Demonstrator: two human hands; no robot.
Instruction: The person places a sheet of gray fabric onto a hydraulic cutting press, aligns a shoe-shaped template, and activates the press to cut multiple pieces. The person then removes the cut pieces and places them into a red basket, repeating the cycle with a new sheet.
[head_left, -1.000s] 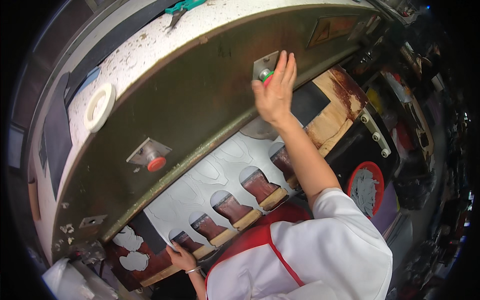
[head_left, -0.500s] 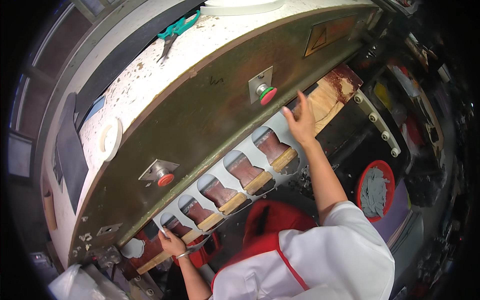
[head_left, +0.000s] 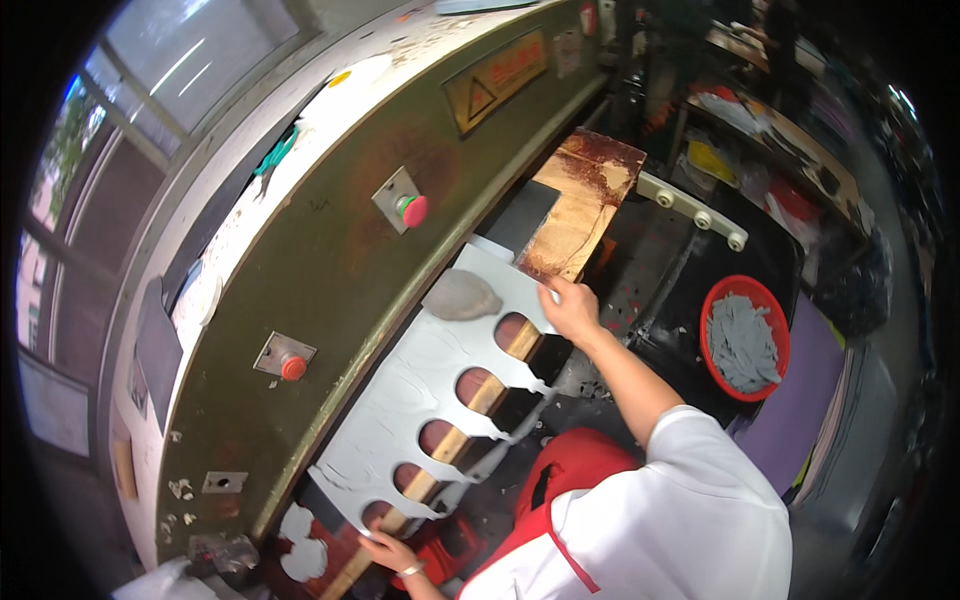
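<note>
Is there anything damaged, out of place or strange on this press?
The wooden board under the grey sheet is badly worn, with dark reddish stains and pale scraped patches near the right hand. The sheet's holes look deliberately cut, evenly spaced. Nothing seems spilled.

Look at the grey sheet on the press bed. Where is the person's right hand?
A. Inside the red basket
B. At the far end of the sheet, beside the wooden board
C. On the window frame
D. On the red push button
B: the right hand rests at the far end of the grey sheet, next to the wooden board, away from the red basket.
</note>
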